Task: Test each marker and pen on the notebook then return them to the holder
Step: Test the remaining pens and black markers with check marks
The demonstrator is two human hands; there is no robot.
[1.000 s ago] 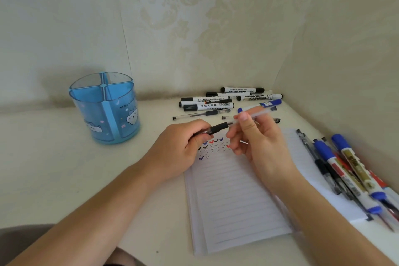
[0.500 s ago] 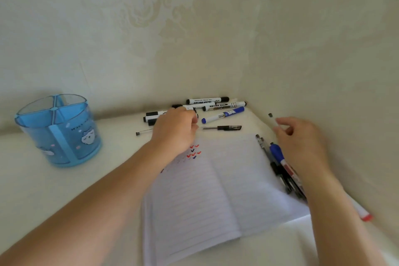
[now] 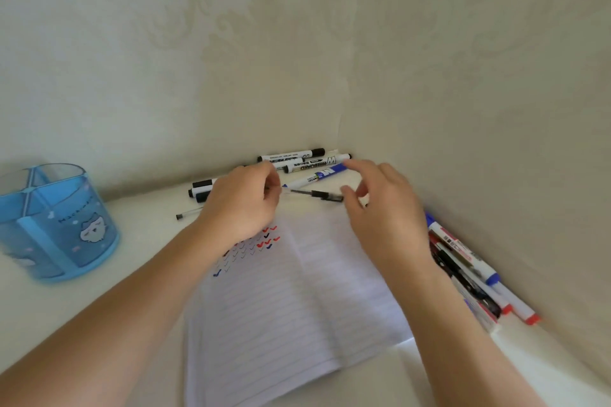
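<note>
At the left edge of the frame the blue translucent plastic holder (image 3: 49,241) is seen upright, its divided compartments holding nothing visible. Just right of it a thin clear pen (image 3: 190,213) is left lying on the pale tabletop (image 3: 142,274).

At centre, the left hand (image 3: 241,205) is curled over the see-through end of a clear gel pen with a black cap (image 3: 314,194), which appears to be pinched there. The pen lies nearly flat just above the top edge of the open lined notebook (image 3: 297,291). Its capped end points toward the right hand (image 3: 386,208), which is held wide, fingers spread and holding nothing, thumb close to the cap.

The step in hand is judged to be uncapping. The barrel should be held firmly while the cap is pulled straight off, so that neither the white-barrelled whiteboard markers (image 3: 304,160) behind it nor the blue-capped marker (image 3: 317,175) are knocked. A short tick should then be added beside the rows of red, blue and dark ticks (image 3: 264,241).

At the right, a bundle of mixed markers and pens (image 3: 463,261) is laid along the wall.
</note>
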